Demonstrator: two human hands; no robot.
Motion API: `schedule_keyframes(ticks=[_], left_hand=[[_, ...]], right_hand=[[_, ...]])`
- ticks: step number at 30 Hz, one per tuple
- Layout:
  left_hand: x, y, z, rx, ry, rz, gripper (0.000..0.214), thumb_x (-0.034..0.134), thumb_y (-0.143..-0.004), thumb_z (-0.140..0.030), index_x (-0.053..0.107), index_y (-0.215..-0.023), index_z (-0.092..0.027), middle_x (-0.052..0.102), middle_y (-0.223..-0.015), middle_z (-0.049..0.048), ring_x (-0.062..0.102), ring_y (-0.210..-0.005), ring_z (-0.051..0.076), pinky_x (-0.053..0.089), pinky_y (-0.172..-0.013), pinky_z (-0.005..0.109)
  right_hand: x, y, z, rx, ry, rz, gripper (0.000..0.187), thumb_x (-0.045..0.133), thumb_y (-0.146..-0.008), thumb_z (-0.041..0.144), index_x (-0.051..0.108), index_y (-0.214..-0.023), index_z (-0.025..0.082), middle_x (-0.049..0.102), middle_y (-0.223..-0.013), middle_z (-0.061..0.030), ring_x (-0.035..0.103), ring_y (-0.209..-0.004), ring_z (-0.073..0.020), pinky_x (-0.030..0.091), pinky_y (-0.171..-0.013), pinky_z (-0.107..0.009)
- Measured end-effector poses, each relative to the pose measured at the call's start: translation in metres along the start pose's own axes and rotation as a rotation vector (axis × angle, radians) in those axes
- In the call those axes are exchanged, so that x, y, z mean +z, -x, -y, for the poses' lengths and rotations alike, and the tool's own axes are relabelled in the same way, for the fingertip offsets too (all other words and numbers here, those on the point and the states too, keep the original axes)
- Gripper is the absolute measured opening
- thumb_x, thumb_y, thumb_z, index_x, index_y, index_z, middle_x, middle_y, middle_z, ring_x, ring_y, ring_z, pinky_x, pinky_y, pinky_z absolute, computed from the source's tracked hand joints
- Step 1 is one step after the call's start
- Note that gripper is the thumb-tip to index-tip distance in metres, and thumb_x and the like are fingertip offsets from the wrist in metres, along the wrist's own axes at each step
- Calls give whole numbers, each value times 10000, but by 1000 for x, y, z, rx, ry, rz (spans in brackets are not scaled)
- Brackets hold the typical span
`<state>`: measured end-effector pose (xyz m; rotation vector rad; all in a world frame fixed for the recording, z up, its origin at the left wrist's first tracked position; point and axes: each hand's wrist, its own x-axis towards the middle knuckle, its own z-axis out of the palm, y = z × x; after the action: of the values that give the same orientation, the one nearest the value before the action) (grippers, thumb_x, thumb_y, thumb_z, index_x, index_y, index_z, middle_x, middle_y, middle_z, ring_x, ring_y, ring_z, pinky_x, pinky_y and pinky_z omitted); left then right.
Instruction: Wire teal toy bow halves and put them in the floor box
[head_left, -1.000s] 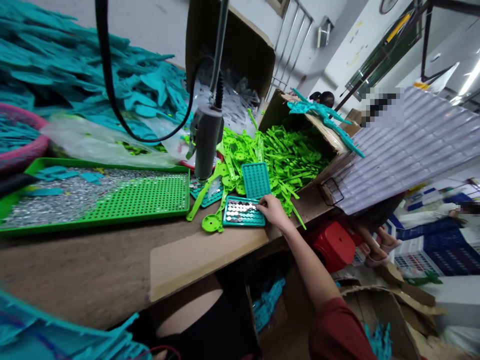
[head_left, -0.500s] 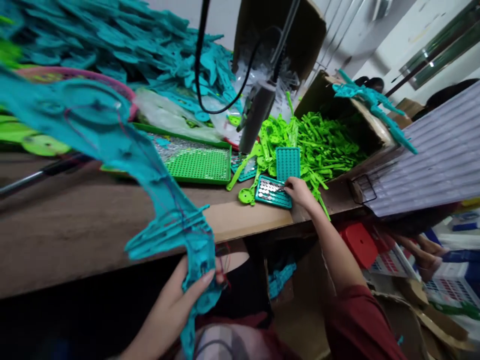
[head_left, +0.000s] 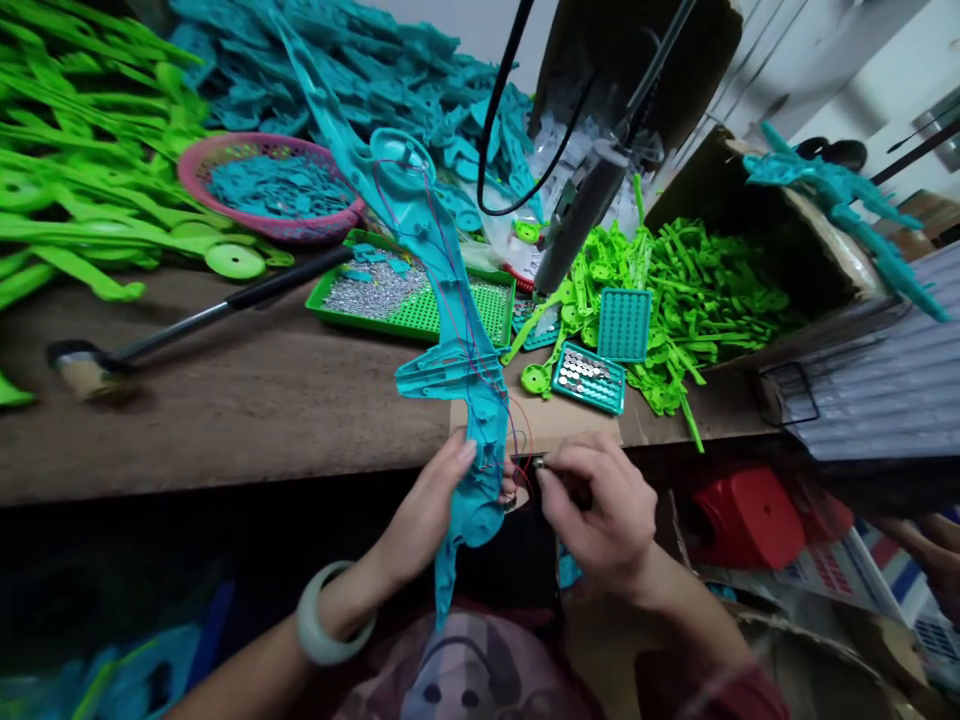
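Note:
My left hand (head_left: 430,510) grips the lower end of a long teal plastic toy part (head_left: 442,330) with thin red and blue wires running along it; the part stands upright over the table edge. My right hand (head_left: 600,505) is pinched on a small silvery piece right beside the part's wired end, too small to name. Behind, a small teal tray (head_left: 589,378) with round silver button cells lies on the wooden table (head_left: 225,410), next to a second teal grid tray (head_left: 624,324).
A green tray (head_left: 420,300) with silver pieces, a pink basket (head_left: 274,190) of teal bits, heaps of green parts (head_left: 690,280) and teal parts (head_left: 360,60), a hanging grey power tool (head_left: 574,230), a hammer (head_left: 180,325), a cardboard box (head_left: 817,230), a red stool (head_left: 746,515).
My right hand left the button-cell tray and came back to the table edge, pinched beside the teal part. My left hand lifted the part upright. The view swung left.

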<state>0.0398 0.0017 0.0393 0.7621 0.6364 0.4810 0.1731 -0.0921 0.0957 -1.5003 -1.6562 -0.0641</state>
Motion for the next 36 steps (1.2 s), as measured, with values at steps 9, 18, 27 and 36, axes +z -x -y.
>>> schedule_keyframes(ticks=[9, 18, 27, 36], left_hand=[[-5, 10, 11, 258, -468, 52, 366, 583, -845, -207, 564, -1211, -214, 656, -1172, 33, 601, -1085, 214, 456, -986, 285], [-3, 13, 19, 286, -538, 43, 441, 583, -860, -223, 494, -1293, -221, 628, -1231, 43, 593, -1129, 215, 443, -1003, 292], [3, 20, 20, 257, -564, 7, 463, 605, -853, -251, 468, -1293, -208, 647, -1169, 41, 624, -1021, 199, 482, -917, 276], [2, 19, 23, 173, -470, 76, 629, 624, -756, -194, 441, -1358, -180, 631, -1241, 73, 627, -964, 201, 487, -948, 320]], right_hand=[[20, 2, -14, -98, 346, 288, 155, 476, -955, 126, 584, -852, 165, 589, -747, -52, 556, -649, -167, 454, -606, -281], [18, 9, -9, -87, 317, 256, 145, 479, -961, 138, 564, -851, 178, 564, -724, -33, 559, -656, -159, 438, -612, -264], [20, 20, -8, -34, 229, 221, 119, 479, -963, 132, 569, -894, 166, 597, -774, -57, 587, -721, -171, 483, -670, -271], [13, 27, -11, -44, 128, 321, 143, 481, -962, 106, 611, -994, 159, 612, -859, -80, 604, -781, -175, 525, -710, -272]])
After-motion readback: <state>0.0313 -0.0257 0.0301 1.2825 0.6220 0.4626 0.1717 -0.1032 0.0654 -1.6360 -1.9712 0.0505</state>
